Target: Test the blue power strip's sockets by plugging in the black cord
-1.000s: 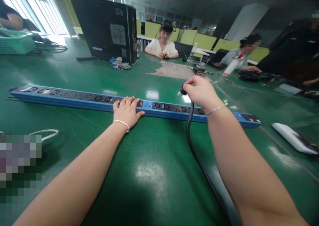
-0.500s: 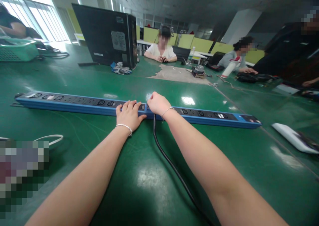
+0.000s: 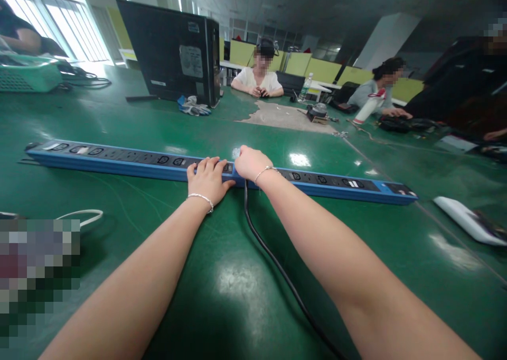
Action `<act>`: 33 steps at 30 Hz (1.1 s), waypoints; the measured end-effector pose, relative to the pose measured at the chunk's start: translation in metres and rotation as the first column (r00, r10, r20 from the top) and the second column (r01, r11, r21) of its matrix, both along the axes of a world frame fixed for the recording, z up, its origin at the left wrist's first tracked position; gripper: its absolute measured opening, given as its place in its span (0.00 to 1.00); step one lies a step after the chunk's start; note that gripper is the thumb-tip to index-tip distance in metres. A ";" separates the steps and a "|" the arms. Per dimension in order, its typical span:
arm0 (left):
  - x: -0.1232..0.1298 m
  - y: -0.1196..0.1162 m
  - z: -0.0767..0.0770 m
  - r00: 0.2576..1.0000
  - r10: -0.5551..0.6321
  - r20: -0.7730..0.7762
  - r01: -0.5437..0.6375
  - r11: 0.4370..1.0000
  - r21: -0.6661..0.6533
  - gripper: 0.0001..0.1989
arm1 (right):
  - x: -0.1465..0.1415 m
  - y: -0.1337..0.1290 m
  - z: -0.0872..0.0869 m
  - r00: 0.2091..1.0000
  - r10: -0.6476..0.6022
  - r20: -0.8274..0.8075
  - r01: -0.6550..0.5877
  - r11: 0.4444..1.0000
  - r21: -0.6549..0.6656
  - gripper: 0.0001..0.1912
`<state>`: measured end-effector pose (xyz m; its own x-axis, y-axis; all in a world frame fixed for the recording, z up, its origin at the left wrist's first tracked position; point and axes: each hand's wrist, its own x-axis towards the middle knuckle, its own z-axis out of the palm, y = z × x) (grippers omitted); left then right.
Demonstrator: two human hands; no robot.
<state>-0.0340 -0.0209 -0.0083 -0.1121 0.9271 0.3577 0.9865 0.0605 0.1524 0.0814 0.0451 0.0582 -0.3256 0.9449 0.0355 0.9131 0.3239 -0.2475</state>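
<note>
A long blue power strip (image 3: pixel 332 190) with black sockets lies across the green table in front of me. My left hand (image 3: pixel 208 179) grips it just left of its middle, fingers spread over the top and thumb along the front side. My right hand (image 3: pixel 252 164) is closed at the middle of the strip, right beside the left one. From beneath it a black power cord (image 3: pixel 273 259) runs down toward me between my forearms. The cord's plug is hidden inside my right fingers, so how it sits against the strip does not show.
A black computer case (image 3: pixel 170 53) stands at the back left, with gloves (image 3: pixel 194 106) beside it. A green basket (image 3: pixel 29 77) sits far left, a white object (image 3: pixel 467 220) at right. Bare board (image 3: pixel 277 116) shows at the far edge. Several people sit or stand around.
Both hands keep their places on the power strip, with the right hand's grip nearly the same. The whole view has shifted slightly.
</note>
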 end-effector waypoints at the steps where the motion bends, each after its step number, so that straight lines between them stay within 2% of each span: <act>1: 0.000 0.000 0.000 1.000 0.000 0.002 0.000 1.000 -0.007 0.28 | -0.002 -0.003 0.000 1.000 0.004 0.005 -0.004 1.000 0.012 0.16; 10: 0.000 0.000 0.000 1.000 -0.012 0.008 0.012 1.000 -0.006 0.28 | -0.007 -0.010 -0.007 0.999 -0.010 -0.034 0.011 0.999 0.043 0.15; 14: -0.001 -0.001 0.001 1.000 -0.018 0.007 0.018 0.999 -0.030 0.29 | 0.002 -0.010 -0.013 0.996 -0.005 -0.094 0.007 1.000 0.015 0.15; 17: -0.004 -0.001 0.003 0.999 -0.036 0.030 0.037 0.998 -0.048 0.27 | 0.023 -0.014 -0.023 0.978 0.038 -0.207 -0.028 0.998 0.051 0.20; 19: -0.004 -0.002 0.006 0.997 -0.032 0.071 0.036 0.998 -0.049 0.26 | 0.044 -0.022 -0.031 0.969 0.027 -0.246 0.002 0.993 0.117 0.20; 23: 0.006 -0.006 0.019 0.990 0.004 0.142 -0.008 0.999 0.031 0.23 | 0.088 -0.042 -0.047 0.973 -0.075 -0.219 0.136 0.951 0.279 0.18; 27: 0.027 -0.010 0.033 0.991 -0.076 0.109 0.067 0.994 0.087 0.24 | 0.118 -0.051 -0.059 0.982 -0.099 -0.161 0.160 0.890 0.427 0.18; 30: 0.039 -0.011 0.042 0.998 -0.047 0.046 0.046 0.999 0.024 0.23 | 0.128 -0.051 -0.067 0.984 -0.105 -0.142 0.161 0.863 0.480 0.18; 33: 0.045 -0.010 0.052 1.000 0.012 0.020 -0.010 0.994 -0.106 0.23 | 0.130 -0.049 -0.074 0.987 -0.106 -0.119 0.150 0.869 0.472 0.20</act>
